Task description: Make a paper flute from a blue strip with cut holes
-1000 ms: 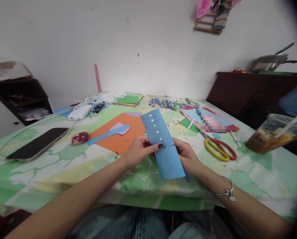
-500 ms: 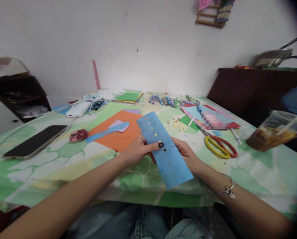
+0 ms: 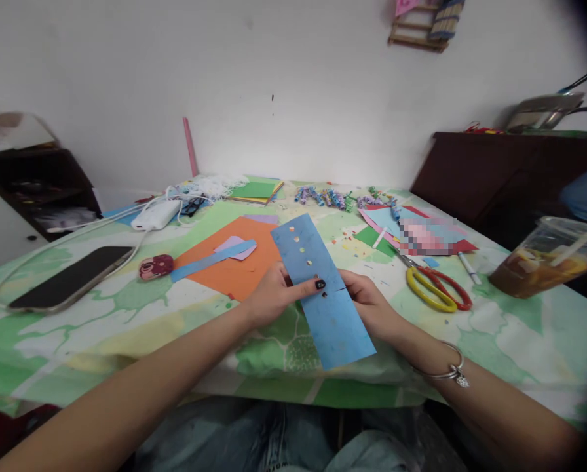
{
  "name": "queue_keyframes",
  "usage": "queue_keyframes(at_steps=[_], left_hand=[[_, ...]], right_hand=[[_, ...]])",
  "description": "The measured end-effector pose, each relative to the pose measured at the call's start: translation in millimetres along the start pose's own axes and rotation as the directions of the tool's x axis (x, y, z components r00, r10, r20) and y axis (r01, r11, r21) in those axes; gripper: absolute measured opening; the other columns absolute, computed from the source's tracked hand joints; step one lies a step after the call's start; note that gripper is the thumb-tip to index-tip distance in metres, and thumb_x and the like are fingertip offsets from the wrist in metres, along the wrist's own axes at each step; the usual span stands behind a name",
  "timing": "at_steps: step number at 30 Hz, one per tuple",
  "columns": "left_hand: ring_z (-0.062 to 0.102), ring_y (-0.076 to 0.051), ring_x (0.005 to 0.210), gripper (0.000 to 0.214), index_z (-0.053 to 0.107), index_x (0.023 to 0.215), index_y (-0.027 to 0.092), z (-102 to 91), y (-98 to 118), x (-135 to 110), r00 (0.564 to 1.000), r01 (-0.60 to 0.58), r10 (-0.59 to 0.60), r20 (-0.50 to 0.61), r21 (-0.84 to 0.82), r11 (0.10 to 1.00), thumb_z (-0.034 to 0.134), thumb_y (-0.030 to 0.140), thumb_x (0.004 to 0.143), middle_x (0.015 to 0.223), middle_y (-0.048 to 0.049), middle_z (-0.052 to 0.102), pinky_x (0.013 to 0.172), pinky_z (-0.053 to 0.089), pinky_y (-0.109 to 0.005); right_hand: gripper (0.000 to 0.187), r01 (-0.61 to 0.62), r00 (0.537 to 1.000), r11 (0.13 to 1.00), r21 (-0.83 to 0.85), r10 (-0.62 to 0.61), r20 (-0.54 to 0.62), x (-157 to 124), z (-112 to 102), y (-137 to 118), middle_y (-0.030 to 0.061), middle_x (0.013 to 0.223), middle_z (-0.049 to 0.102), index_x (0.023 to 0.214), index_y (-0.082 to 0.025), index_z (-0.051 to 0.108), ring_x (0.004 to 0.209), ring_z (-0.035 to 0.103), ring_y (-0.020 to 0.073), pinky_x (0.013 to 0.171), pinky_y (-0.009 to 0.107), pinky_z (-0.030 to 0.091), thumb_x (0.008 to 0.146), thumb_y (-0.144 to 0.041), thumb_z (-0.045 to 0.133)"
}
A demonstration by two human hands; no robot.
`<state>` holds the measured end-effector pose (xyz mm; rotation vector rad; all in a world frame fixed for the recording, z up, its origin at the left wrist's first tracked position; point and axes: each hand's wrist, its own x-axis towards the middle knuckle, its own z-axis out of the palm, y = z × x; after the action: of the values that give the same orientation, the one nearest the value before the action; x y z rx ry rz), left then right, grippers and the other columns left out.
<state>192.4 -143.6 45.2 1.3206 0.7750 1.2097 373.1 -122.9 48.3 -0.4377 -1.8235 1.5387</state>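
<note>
The worktop (image 3: 185,360) is wearing a patterned cloth of green, white and yellow, wrinkling at its near edge. Above it, the blue paper strip (image 3: 345,334) is slanting between the two hands, showing a row of round holes and a short slit at its right edge. The left hand (image 3: 274,295) is pinching it, thumb pressing on the face, fingers bending behind. The right hand (image 3: 369,305) is staying at its right edge; the paper is hiding some fingers, so I cannot tell how they are gripping. Left of the strip, a flat orange sheet (image 3: 244,278) is lying; right of it, metal scissors (image 3: 430,275) with yellow and red handles are resting. Beyond the strip, curled paper pieces (image 3: 331,198) are lying before a pale wall (image 3: 274,52).
</note>
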Motion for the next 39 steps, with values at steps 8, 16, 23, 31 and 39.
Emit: queue_keyframes(at_steps=[8, 16, 23, 31, 39], left_hand=[[0.063, -0.014, 0.066, 0.023, 0.069, 0.083, 0.015, -0.9, -3.3, 1.1, 0.999, -0.008, 0.008, 0.034, 0.01, 1.0, 0.071, 0.034, 0.072, 0.075, -0.0046, 0.069, 0.062, 0.051, -0.025], [0.064, -0.014, 0.068, 0.022, 0.07, 0.083, 0.014, -0.7, -2.5, 1.0, 0.998, 0.019, -0.016, 0.061, -0.05, 0.999, 0.073, 0.031, 0.07, 0.08, -0.0056, 0.071, 0.064, 0.052, -0.025], [0.064, -0.014, 0.07, 0.019, 0.071, 0.083, 0.014, -0.1, -3.5, 1.1, 1.0, -0.018, 0.018, 0.008, -0.071, 0.997, 0.072, 0.029, 0.072, 0.082, -0.0052, 0.071, 0.066, 0.051, -0.024], [0.065, -0.016, 0.075, 0.019, 0.07, 0.086, 0.014, 2.5, -4.2, 1.9, 1.0, -0.014, 0.015, 0.007, -0.079, 0.997, 0.07, 0.029, 0.073, 0.085, -0.0057, 0.071, 0.07, 0.051, -0.026], [0.063, -0.015, 0.069, 0.021, 0.067, 0.078, 0.014, -0.6, 5.9, 5.8, 0.953, -0.116, 0.034, -0.3, -0.26, 0.959, 0.077, 0.024, 0.064, 0.079, -0.0028, 0.071, 0.068, 0.052, -0.028]], right_hand=[[0.028, -0.01, 1.0, 0.998, 0.058, 0.01, -0.001, 1.3, -1.0, 3.4, 0.0021, 0.096, 0.07, 0.109, -0.026, 0.065, 0.079, 0.065, 0.0133, 0.069, 0.024, 0.054, 0.081, -0.025, 0.063], [0.028, 0.012, 1.0, 1.0, 0.027, -0.011, -0.002, 1.3, -2.8, 4.8, 0.002, 0.098, 0.07, 0.109, -0.026, 0.065, 0.082, 0.065, 0.0139, 0.072, 0.026, 0.054, 0.081, -0.026, 0.064], [0.026, 0.028, 0.999, 0.999, 0.033, -0.028, -0.028, 3.8, -0.9, 3.6, 0.0032, 0.094, 0.07, 0.104, -0.023, 0.066, 0.077, 0.065, 0.0134, 0.069, 0.025, 0.054, 0.079, -0.028, 0.065], [0.021, 0.006, 0.998, 1.0, 0.007, -0.006, -0.064, 4.7, 1.2, -0.3, 0.0023, 0.087, 0.068, 0.093, -0.022, 0.065, 0.075, 0.063, 0.0149, 0.067, 0.027, 0.052, 0.076, -0.034, 0.067], [0.015, 0.014, 0.96, 0.973, -0.232, -0.078, -0.269, 6.8, -5.8, 3.7, -0.004, 0.062, 0.049, 0.075, -0.018, 0.055, 0.056, 0.045, 0.0085, 0.054, 0.021, 0.038, 0.084, -0.03, 0.055]])
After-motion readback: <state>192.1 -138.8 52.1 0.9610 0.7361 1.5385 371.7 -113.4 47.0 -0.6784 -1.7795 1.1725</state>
